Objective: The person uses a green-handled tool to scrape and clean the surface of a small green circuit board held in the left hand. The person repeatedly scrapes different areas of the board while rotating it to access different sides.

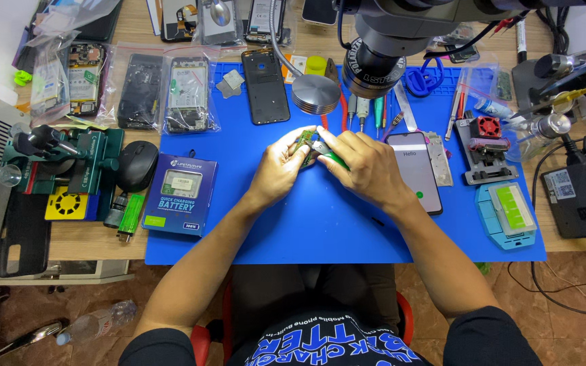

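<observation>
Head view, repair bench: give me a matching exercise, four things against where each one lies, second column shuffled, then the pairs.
Things:
1. small green circuit board
2. lit smartphone
3. blue battery box
4. black computer mouse

Places:
A. off the blue mat, on the wood to its left
B. between the left hand and right hand
C. on the mat's left edge
D. on the mat, just right of the right hand

Pairs: 1-B, 2-D, 3-C, 4-A

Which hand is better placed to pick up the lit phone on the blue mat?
Probably the right hand: the lit black smartphone lies right beside it on the blue silicone mat. The left hand is on the far side, pinching the small green circuit board.
</observation>
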